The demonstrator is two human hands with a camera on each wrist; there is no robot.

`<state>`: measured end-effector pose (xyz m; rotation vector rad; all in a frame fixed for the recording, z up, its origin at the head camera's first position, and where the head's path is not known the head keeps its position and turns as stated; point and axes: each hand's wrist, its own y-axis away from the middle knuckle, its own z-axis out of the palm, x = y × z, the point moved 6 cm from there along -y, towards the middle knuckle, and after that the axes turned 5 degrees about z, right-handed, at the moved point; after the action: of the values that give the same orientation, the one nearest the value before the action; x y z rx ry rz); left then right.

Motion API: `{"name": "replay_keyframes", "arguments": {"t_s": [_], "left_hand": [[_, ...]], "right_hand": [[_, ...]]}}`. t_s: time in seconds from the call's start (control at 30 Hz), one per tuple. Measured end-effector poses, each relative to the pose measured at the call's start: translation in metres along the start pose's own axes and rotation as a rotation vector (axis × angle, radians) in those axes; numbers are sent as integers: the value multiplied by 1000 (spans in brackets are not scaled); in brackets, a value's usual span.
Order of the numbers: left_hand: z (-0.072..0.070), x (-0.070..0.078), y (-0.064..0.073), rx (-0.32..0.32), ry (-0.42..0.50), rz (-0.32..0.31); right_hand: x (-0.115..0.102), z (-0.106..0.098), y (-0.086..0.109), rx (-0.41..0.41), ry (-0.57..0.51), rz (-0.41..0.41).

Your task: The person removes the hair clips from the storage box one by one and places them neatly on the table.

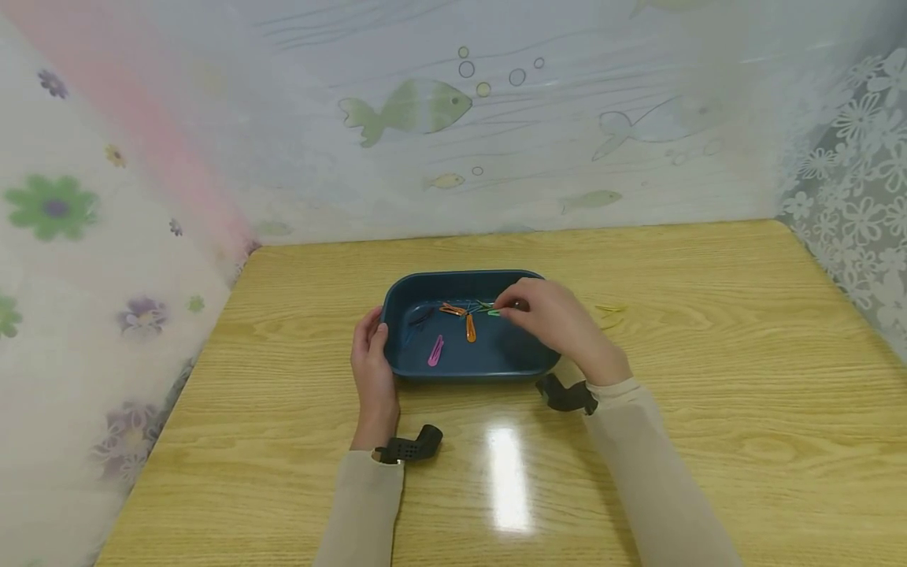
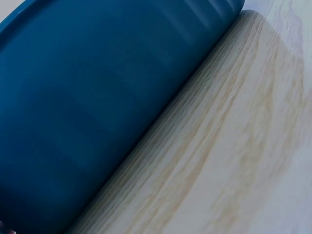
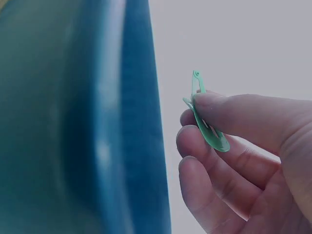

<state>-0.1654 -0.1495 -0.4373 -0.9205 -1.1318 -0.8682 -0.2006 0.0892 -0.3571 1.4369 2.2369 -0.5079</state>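
A dark blue plastic bin (image 1: 475, 364) stands on the table with several snap hair clips inside. Among them are a pink hair clip (image 1: 435, 351) near the front left, an orange hair clip (image 1: 471, 328) in the middle, and dark blue hair clips (image 1: 421, 318) at the left. My left hand (image 1: 370, 358) holds the bin's left end, thumb by the rim and fingers along the outer wall. Over the bin's right part, my right hand (image 1: 556, 319) pinches a green hair clip (image 3: 214, 140) between thumb and fingers. The left wrist view shows mostly the bin's outer side (image 2: 107, 97).
Yellow hair clips (image 1: 609, 308) lie on the wood-grain table (image 1: 744, 378) to the right of the bin. A fish-patterned curtain (image 1: 425, 197) hangs behind the table's far edge, and a flowered one (image 1: 71, 276) lines the left side.
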Motion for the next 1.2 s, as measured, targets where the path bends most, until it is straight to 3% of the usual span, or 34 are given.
{"name": "replay_keyframes", "arguments": {"t_s": [0.37,0.47,0.7,1.2], "left_hand": [[0,0,0,-2,4,-13],[2,7,3,-6,2,-20],[0,-2,0,5,-3,-10],[0,1,1,0,11,-9]], "right_hand": [[10,-14,3,34,-70,26],[13,-15,3,34,-72,41],[22,-19,5,40,-74,67],[34,-23,6,28,-54,86]]}}
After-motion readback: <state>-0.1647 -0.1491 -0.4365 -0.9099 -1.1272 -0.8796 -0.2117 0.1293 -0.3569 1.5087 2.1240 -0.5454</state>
